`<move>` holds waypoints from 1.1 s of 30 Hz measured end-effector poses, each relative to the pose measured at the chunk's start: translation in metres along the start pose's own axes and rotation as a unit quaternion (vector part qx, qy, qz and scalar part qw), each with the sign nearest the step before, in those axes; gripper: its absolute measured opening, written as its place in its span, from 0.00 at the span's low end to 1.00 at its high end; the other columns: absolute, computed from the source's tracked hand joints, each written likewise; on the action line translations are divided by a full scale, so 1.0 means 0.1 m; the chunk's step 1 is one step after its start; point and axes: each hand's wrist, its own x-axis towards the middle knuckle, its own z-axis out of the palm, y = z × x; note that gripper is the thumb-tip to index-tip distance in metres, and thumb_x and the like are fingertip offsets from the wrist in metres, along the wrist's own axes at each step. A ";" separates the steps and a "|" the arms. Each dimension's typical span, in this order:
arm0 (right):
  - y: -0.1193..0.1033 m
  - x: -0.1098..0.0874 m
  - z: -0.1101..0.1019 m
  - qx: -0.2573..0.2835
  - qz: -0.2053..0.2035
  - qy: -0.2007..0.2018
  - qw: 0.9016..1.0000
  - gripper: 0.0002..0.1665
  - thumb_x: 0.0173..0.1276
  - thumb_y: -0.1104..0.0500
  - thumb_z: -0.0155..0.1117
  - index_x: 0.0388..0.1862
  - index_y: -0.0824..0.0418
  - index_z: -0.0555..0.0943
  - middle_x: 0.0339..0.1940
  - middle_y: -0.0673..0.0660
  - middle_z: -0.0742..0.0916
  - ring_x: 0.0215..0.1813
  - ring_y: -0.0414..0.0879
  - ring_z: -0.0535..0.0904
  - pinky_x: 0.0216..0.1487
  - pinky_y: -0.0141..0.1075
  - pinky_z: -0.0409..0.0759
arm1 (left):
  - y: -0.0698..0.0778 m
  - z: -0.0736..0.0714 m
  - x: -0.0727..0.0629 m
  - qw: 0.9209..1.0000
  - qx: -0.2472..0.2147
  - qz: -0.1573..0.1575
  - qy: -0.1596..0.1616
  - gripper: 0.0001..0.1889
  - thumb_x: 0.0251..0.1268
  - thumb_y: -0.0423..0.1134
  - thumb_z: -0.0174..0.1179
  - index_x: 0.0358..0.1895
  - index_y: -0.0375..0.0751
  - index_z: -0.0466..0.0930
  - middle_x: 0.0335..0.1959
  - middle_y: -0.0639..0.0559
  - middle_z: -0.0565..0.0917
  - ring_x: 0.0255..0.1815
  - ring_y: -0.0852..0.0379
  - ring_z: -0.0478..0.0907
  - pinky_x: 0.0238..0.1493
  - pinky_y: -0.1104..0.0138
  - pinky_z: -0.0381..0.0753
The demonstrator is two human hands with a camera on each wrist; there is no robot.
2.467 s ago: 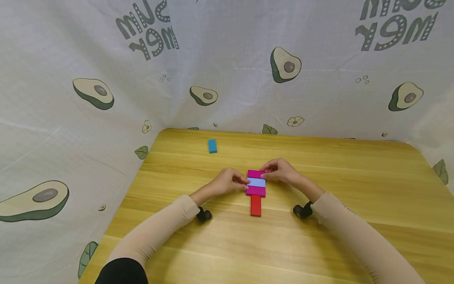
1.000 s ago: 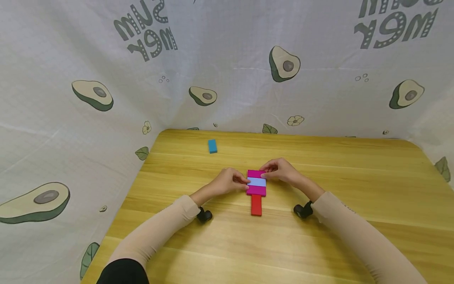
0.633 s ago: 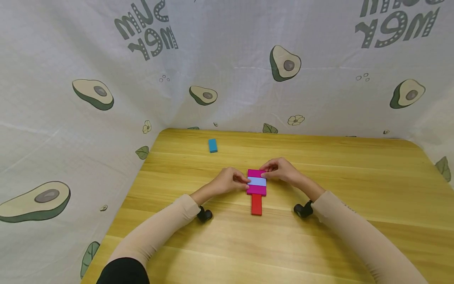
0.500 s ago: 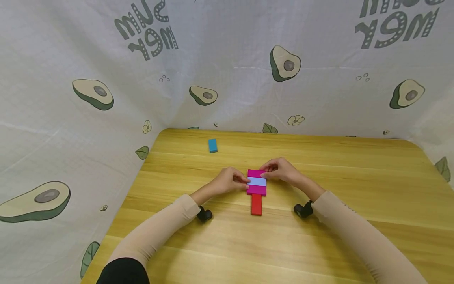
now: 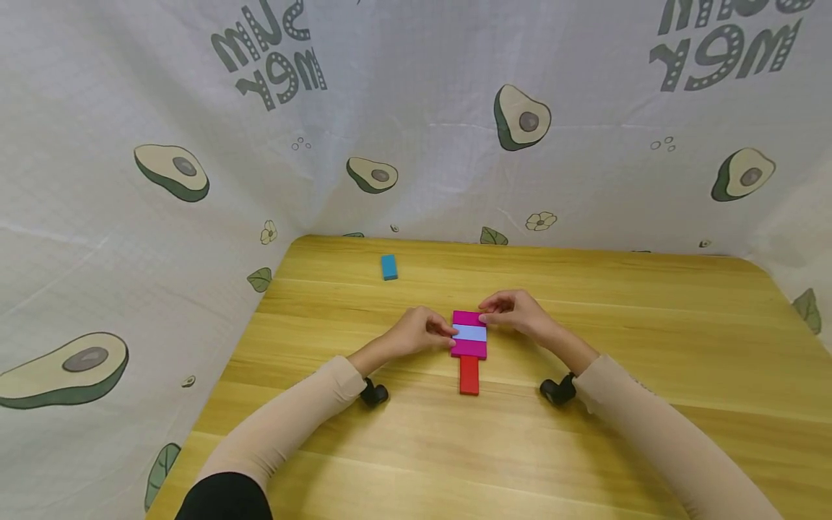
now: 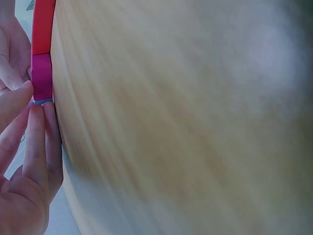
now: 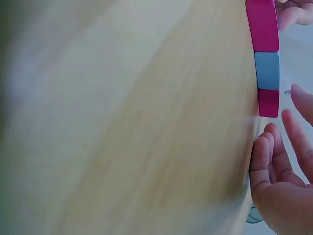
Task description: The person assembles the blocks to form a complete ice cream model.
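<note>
Three blocks lie side by side on the wooden table: a far magenta block (image 5: 468, 318), a light blue block (image 5: 469, 333) and a near magenta block (image 5: 469, 349). A red block (image 5: 469, 375) extends from the near one toward me, like a stem. My left hand (image 5: 419, 331) touches the left ends of the light blue and near magenta blocks with thumb and fairly straight fingertips. By the right end of the far magenta block is my right hand (image 5: 516, 315); in the right wrist view its loosely spread fingers (image 7: 293, 132) stand apart from the blocks.
A single blue block (image 5: 388, 267) lies at the back left of the wooden table (image 5: 624, 339). Behind the table hangs a white curtain (image 5: 429, 94) printed with avocados. Each wrist wears a small black camera (image 5: 374, 393).
My right hand has drawn back slightly to the right, and its fingers have come off the far magenta block. The left hand and the blocks stay in place.
</note>
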 end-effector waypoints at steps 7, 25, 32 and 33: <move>-0.01 -0.05 0.01 0.005 -0.010 0.003 1.000 0.18 0.65 0.64 0.72 0.49 0.75 0.83 0.37 0.61 0.84 0.40 0.50 0.74 0.36 0.29 0.74 | 0.01 -0.01 -0.01 1.000 -0.002 -0.004 0.002 0.08 0.63 0.33 0.70 0.44 0.35 0.89 0.40 0.50 0.89 0.36 0.64 0.81 0.39 0.72 0.82; 0.02 -0.12 0.06 0.013 -0.018 -0.002 1.000 0.15 0.63 0.67 0.73 0.46 0.74 0.84 0.36 0.62 0.84 0.38 0.47 0.75 0.37 0.29 0.76 | -0.01 -0.01 0.00 1.000 -0.009 -0.005 -0.003 0.09 0.62 0.33 0.70 0.45 0.35 0.89 0.41 0.49 0.89 0.38 0.65 0.84 0.42 0.72 0.83; 0.03 -0.13 0.06 0.015 -0.026 -0.002 1.000 0.15 0.62 0.69 0.73 0.46 0.76 0.83 0.36 0.64 0.83 0.38 0.50 0.74 0.36 0.28 0.75 | -0.01 0.00 0.01 1.000 -0.005 -0.002 0.000 0.09 0.63 0.33 0.70 0.45 0.35 0.89 0.41 0.50 0.89 0.37 0.65 0.82 0.40 0.73 0.82; 0.04 -0.13 0.06 0.014 -0.027 -0.002 1.000 0.15 0.62 0.69 0.73 0.46 0.76 0.83 0.37 0.65 0.83 0.38 0.50 0.74 0.36 0.28 0.75 | -0.01 0.00 0.01 1.000 -0.004 -0.002 0.000 0.09 0.63 0.33 0.70 0.44 0.35 0.89 0.41 0.50 0.89 0.37 0.65 0.82 0.40 0.73 0.82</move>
